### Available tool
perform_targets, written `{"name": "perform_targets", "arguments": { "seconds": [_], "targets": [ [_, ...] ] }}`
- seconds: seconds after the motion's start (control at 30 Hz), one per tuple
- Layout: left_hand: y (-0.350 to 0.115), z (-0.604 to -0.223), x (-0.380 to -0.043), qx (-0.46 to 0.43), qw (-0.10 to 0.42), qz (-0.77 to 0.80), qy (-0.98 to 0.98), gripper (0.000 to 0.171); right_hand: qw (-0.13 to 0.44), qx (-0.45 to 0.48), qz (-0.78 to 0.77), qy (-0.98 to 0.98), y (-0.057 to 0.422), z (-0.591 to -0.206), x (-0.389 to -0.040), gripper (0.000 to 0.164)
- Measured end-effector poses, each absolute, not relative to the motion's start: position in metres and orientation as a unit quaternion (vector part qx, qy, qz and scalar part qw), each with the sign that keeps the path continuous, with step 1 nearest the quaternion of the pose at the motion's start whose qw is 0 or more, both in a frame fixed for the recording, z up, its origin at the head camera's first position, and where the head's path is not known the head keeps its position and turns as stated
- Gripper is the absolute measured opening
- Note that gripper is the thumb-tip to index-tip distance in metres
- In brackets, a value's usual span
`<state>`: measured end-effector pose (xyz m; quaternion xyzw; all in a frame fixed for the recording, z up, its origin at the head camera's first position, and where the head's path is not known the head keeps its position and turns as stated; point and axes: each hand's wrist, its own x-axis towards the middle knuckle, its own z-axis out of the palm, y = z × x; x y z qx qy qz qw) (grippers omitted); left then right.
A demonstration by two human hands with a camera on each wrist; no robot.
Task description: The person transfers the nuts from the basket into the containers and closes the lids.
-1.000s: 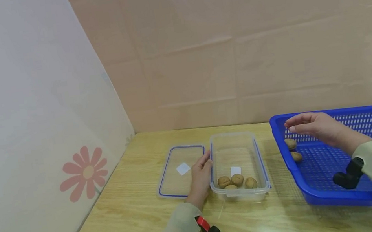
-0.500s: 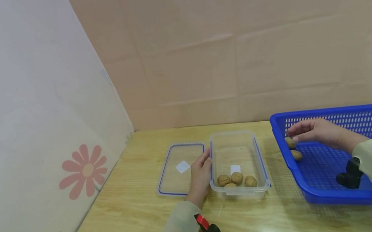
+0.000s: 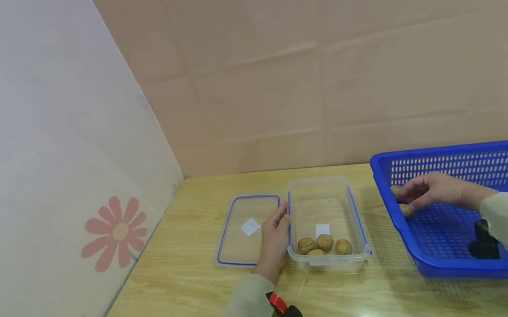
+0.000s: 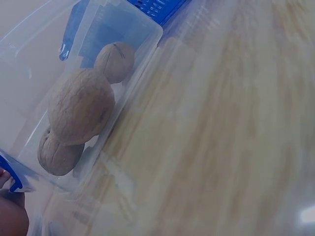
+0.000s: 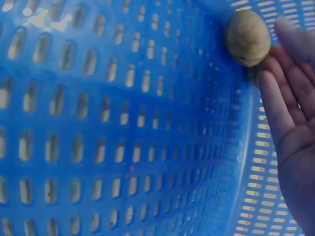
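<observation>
My left hand lies against the left side of a clear plastic food container. Inside, several walnuts are gathered at its near end, also large in the left wrist view as walnuts. My right hand reaches down into a blue plastic basket, at its left wall. Its fingers are at two walnuts there, the nearer walnut by the thumb and the farther walnut partly hidden. From the right wrist, the fingertips touch or nearly touch a walnut, with the thumb apart from it.
The container's clear lid with a blue seal lies flat to the left, partly behind the left hand. White paper squares show on the lid and in the container. A flowered wall bounds the left, a brown sheet the back.
My right hand has lowered into the basket, from above the walnuts down to the pair by the left wall. The left hand and the container stay where they were.
</observation>
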<state>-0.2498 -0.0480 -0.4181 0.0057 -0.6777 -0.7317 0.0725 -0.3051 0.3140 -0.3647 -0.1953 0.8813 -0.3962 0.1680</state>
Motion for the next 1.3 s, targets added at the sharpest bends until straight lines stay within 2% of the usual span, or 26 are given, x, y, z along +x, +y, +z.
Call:
{"name": "perform_targets", "arguments": {
  "seconds": [0.97, 1.3],
  "targets": [
    [-0.048, -0.422, -0.25, 0.003, 0.073, -0.736, -0.673, 0.04, 0.17, -0.172, -0.339, 0.909, 0.308, -0.369, -0.303, 0.042],
    [-0.047, -0.418, -0.248, 0.003, 0.074, -0.734, -0.675, 0.039, 0.136, -0.179, -0.358, 0.906, 0.315, -0.363, -0.301, 0.048]
  ]
}}
